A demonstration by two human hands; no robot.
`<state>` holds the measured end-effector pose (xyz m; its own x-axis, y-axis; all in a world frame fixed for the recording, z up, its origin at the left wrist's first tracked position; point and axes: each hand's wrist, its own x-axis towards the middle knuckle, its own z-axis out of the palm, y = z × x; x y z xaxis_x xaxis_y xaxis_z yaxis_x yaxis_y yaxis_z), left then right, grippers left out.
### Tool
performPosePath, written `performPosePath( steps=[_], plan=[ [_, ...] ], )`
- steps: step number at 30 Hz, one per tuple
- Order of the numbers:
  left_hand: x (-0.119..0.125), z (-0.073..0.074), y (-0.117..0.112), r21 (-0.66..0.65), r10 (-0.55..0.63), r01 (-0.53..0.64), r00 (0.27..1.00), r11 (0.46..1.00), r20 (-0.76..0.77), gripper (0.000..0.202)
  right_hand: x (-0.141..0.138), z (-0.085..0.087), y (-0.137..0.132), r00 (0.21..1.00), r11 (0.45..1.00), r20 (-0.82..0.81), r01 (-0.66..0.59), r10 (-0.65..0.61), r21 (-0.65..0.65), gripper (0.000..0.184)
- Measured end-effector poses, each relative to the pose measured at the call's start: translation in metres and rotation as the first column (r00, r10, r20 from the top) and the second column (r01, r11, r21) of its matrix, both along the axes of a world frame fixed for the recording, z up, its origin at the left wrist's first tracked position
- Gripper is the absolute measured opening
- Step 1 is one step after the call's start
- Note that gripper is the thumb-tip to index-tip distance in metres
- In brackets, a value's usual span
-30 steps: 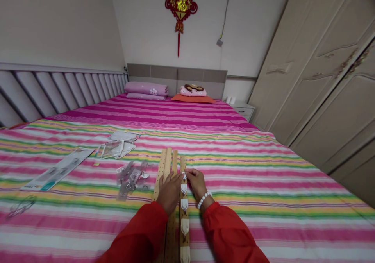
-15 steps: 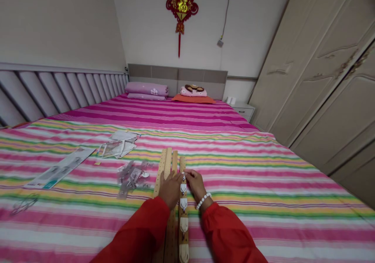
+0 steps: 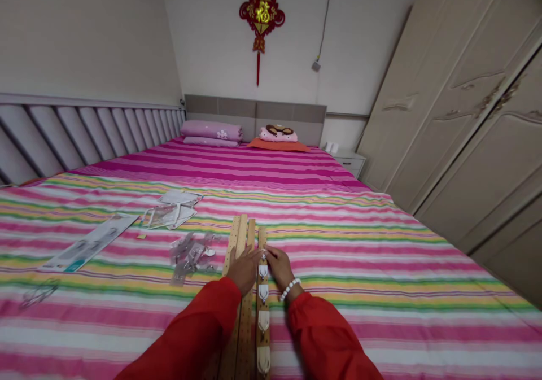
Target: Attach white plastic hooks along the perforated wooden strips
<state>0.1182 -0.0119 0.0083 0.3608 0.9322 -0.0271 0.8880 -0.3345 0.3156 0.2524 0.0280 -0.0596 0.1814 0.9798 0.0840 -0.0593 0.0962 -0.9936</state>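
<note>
Both hands close in at the far end of the hook-bearing wooden strip (image 3: 262,238), which lies lengthwise on the striped bed cover (image 3: 359,250)! The left hand (image 3: 244,270) spreads over the bare strips (image 3: 241,230) alongside, its fingertips beside the farthest white hook (image 3: 263,254); the right hand (image 3: 278,266) meets that hook from the other side, fingers bent. Whether either is clamped on it, I can't tell. Four more hooks (image 3: 263,293) line up nearer, and clear packets (image 3: 192,256) sit off left.
</note>
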Motion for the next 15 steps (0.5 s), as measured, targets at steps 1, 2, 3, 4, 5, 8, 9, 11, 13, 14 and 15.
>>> performPosePath(
  steps=[1, 2, 3, 4, 5, 8, 9, 11, 13, 14, 15],
  plan=[
    [0.0, 0.003, -0.003, -0.008, 0.007, -0.007, 1.0, 1.0, 0.011, 0.063, 0.0, 0.001, -0.003, 1.0, 1.0, -0.029, 0.001, -0.001, 0.001, 0.025],
    [0.001, 0.005, -0.006, -0.008, 0.016, -0.016, 1.0, 1.0, 0.019, 0.064, 0.0, 0.002, -0.006, 0.998, 1.0, -0.056, 0.001, -0.001, -0.005, 0.027],
    [0.003, 0.007, -0.008, 0.0, 0.025, -0.025, 0.999, 1.0, 0.022, 0.066, 0.0, 0.003, -0.009, 0.997, 1.0, -0.073, -0.001, 0.0, -0.015, 0.028],
    [0.004, 0.009, -0.011, 0.013, 0.035, -0.035, 0.999, 0.999, 0.017, 0.068, 0.0, 0.004, -0.011, 0.997, 1.0, -0.076, -0.005, 0.003, -0.025, 0.029],
    [0.007, 0.009, -0.013, 0.027, 0.046, -0.046, 0.999, 0.999, 0.008, 0.071, 0.0, 0.004, -0.014, 0.998, 1.0, -0.068, -0.009, 0.007, -0.027, 0.029],
    [0.014, 0.005, -0.015, 0.049, 0.077, -0.077, 0.997, 0.996, -0.014, 0.077, 0.0, 0.007, -0.018, 1.0, 1.0, 0.02, -0.023, 0.022, 0.017, 0.028],
    [0.016, 0.003, -0.014, 0.044, 0.088, -0.087, 0.996, 0.995, -0.015, 0.078, 0.0, 0.008, -0.019, 0.998, 0.999, 0.062, -0.028, 0.026, 0.033, 0.03],
    [0.018, 0.0, -0.013, 0.018, 0.119, -0.119, 0.993, 0.993, -0.008, 0.076, 0.001, 0.011, -0.021, 0.991, 0.998, 0.128, -0.05, 0.045, 0.041, 0.036],
    [0.018, -0.001, -0.013, -0.023, 0.146, -0.146, 0.989, 0.989, 0.006, 0.071, 0.002, 0.013, -0.023, 0.987, 0.997, 0.146, -0.069, 0.065, 0.024, 0.041],
    [0.017, -0.001, -0.014, -0.042, 0.148, -0.148, 0.989, 0.988, 0.015, 0.069, 0.002, 0.014, -0.024, 0.987, 0.997, 0.14, -0.075, 0.073, 0.013, 0.043],
    [0.017, -0.001, -0.016, -0.058, 0.145, -0.143, 0.989, 0.988, 0.024, 0.067, 0.002, 0.015, -0.026, 0.988, 0.997, 0.131, -0.078, 0.077, 0.003, 0.043]
  ],
)
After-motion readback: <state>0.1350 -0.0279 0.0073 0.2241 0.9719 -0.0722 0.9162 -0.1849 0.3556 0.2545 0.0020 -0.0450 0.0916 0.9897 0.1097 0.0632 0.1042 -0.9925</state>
